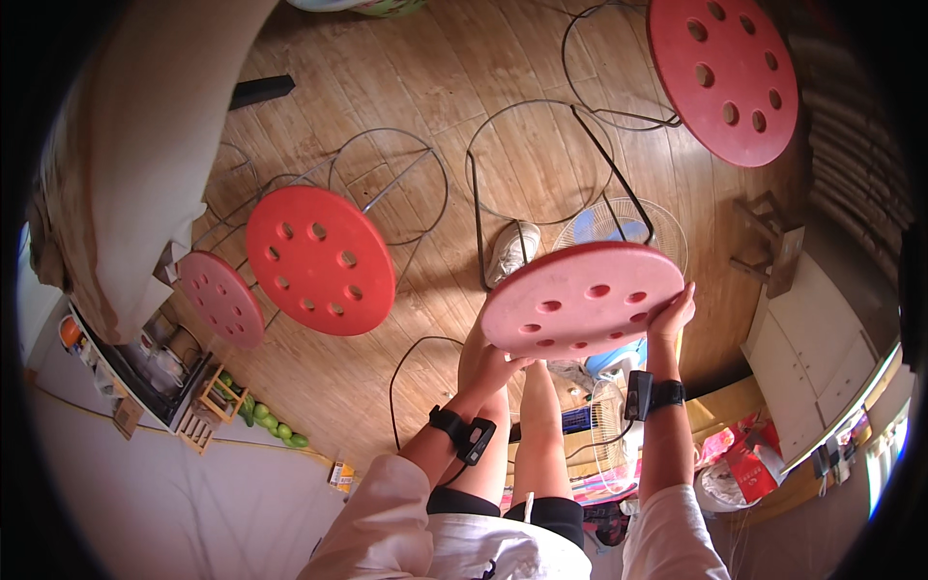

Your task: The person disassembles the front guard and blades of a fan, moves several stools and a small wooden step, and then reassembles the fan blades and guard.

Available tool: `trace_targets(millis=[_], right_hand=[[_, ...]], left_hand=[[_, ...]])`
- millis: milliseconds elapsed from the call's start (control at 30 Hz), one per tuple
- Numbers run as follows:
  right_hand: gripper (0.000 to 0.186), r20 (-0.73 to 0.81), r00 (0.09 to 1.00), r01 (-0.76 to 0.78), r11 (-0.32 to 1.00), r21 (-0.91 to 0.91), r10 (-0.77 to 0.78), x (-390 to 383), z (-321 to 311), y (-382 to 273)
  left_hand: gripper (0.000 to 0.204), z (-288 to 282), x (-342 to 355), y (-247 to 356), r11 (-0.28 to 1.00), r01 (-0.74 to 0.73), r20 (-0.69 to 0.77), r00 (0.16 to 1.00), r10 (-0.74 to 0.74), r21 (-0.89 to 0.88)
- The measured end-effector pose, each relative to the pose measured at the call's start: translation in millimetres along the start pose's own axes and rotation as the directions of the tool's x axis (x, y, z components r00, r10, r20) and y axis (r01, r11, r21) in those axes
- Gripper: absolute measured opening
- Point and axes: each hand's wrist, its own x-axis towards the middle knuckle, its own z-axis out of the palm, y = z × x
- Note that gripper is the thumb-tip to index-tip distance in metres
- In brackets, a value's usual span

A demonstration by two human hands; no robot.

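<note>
A round stool point(580, 290) with a pinkish-red seat, pierced by several holes, is held in front of my legs. Its seat tilts, and its dark metal legs and ring stretch away toward the far side. My left hand point(510, 362) grips the near left edge of the seat, its fingers partly hidden below the rim. At the right edge, my right hand point(673, 315) is closed around the rim. Both wrists carry black strapped devices. Just beyond the seat, a white shoe point(512, 253) shows between the stool's legs.
Left stand a bright red stool point(321, 261) and a smaller pink stool point(220, 300); another red stool point(723, 77) is far right. A standing fan point(667, 227) is partly hidden behind the held seat. A large pale wooden piece point(155, 145) fills the left. Green produce point(266, 416) lies by the wall.
</note>
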Motion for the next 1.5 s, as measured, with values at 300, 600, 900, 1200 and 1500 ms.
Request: trace_targets(millis=[300,600,900,1200,1500], right_hand=[[0.041,0.313,0.906,0.380,0.871,-0.311,-0.283,2,83,-68],[0.057,0.268,0.943,0.302,0.844,-0.443,-0.197,-5,154,-105],[0.054,0.363,0.906,0.352,0.867,-0.353,-0.220,-6,202,-134],[0.041,0.374,0.853,0.503,0.761,-0.410,-0.363,-29,177,-110],[0.047,0.444,0.886,0.362,0.796,-0.486,-0.132,-39,156,-91]], left_hand=[[0.033,-17,18,-1,0.881,0.259,0.075,0.965,-0.250,-0.395],[0.040,-63,52,42,0.840,0.101,-0.139,0.969,-0.205,-0.533],[0.039,-116,87,79,0.888,0.166,-0.240,0.927,-0.290,-0.429],[0.039,-110,95,89,0.889,0.317,-0.386,0.814,-0.434,-0.330],[0.032,-110,105,87,0.937,0.297,-0.522,0.778,-0.350,-0.186]])
